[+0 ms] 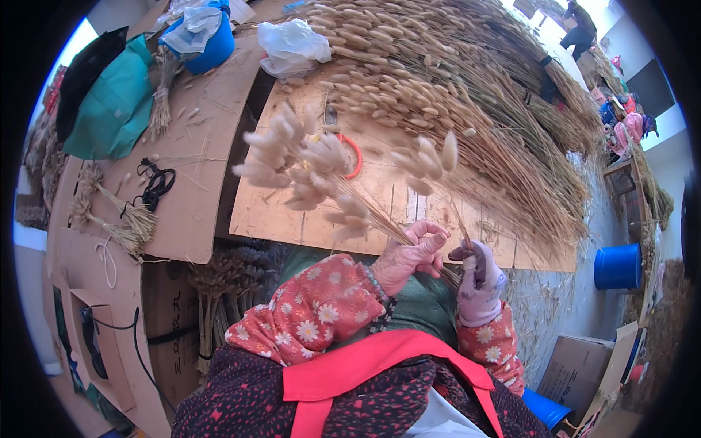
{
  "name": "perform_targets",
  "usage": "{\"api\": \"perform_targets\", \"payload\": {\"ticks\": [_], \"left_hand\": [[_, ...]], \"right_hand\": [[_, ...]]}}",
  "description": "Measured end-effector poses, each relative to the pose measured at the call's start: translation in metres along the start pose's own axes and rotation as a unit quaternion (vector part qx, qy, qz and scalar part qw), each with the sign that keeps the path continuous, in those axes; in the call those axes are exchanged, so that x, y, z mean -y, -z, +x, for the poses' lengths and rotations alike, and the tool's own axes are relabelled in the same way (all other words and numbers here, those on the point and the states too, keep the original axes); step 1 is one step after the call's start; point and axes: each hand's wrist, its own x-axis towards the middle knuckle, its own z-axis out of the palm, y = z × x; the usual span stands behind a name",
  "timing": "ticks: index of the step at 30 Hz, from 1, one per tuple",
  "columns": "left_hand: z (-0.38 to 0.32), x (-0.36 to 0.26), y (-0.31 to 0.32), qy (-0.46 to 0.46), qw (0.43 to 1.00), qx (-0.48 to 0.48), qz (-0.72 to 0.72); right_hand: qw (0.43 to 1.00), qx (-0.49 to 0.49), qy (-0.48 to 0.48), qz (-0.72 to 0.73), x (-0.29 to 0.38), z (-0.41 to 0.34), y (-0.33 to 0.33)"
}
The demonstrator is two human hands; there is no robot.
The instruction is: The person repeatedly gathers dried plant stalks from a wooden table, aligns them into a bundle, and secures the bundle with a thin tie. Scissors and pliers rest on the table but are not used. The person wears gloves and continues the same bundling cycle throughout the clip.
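My bare left hand [413, 252] is closed around the stems of a bunch of dried bunny-tail grass [323, 164], whose fluffy heads fan out to the upper left. A lavender glove with dark fingertips covers my right hand [481, 282]. It pinches a smaller cluster of bunny-tail stems [459, 216], heads pointing up and slightly left. Both hands are close together at the front edge of a wooden board [274, 213]. Partly hidden behind the left bunch lies a tool with an orange-red loop handle [358, 159], probably scissors.
A large heap of bunny-tail grass [438, 93] covers the board's far and right side. Cardboard [191, 208] at left carries tied bundles [128, 219], black cord [156, 186] and a blue bucket [211, 49]. A plastic bag [293, 46] lies beyond. Another person [579, 30] stands far right.
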Motion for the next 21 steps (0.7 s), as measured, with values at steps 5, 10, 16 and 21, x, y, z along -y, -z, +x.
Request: {"api": "perform_targets", "payload": {"ticks": [5, 10, 16, 21], "left_hand": [[-0.0032, -0.0044, 0.0056, -0.008, 0.998, 0.065, 0.019], [-0.0061, -0.0060, 0.0087, 0.004, 0.996, 0.070, 0.049], [-0.0048, -0.0041, 0.0089, 0.015, 0.998, 0.034, 0.041], [-0.0063, -0.0050, 0.0085, 0.013, 0.998, 0.024, 0.050]], "right_hand": [[0.984, 0.045, 0.118, -0.126, 0.0129, 0.0089, -0.0052], [0.964, 0.098, 0.157, -0.190, 0.0118, 0.0093, -0.0091], [0.943, 0.120, 0.189, -0.246, 0.0078, 0.0062, -0.0091], [0.925, 0.128, 0.206, -0.293, 0.0057, 0.0022, -0.0094]]}}
